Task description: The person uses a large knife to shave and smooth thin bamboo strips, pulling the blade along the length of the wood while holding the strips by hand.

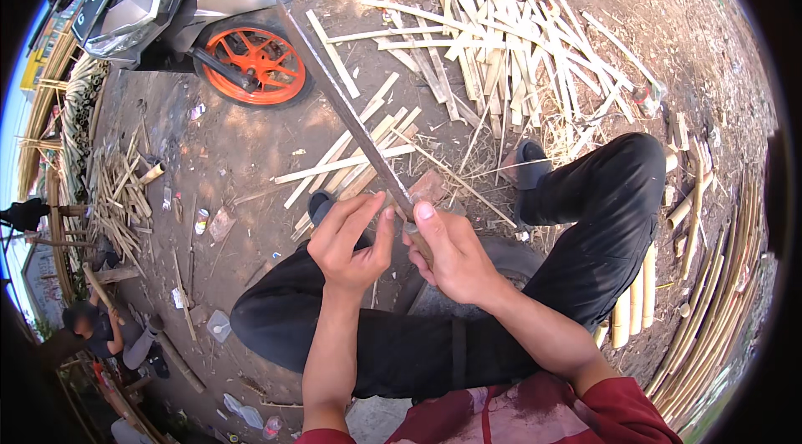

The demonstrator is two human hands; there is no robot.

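My right hand (451, 256) is closed around the wooden handle of a long machete (359, 131), thumb laid along the base of the blade. The narrow dark blade, with a bright edge, slants up and away to the left, its tip near the motorbike's front wheel. Beside the blade's base is my left hand (351, 243), thumb and forefinger drawn together in a pinch. Whatever sits between those fingertips is too small to make out. Beyond the blade, split bamboo strips (359, 160) lie on the ground by my feet.
A large heap of bamboo strips (510, 51) covers the ground ahead. At the far left stands a motorbike with an orange front wheel (255, 66). Long bamboo poles (710, 302) lie to the right. Another person (109, 331) sits at the left, holding a bamboo piece.
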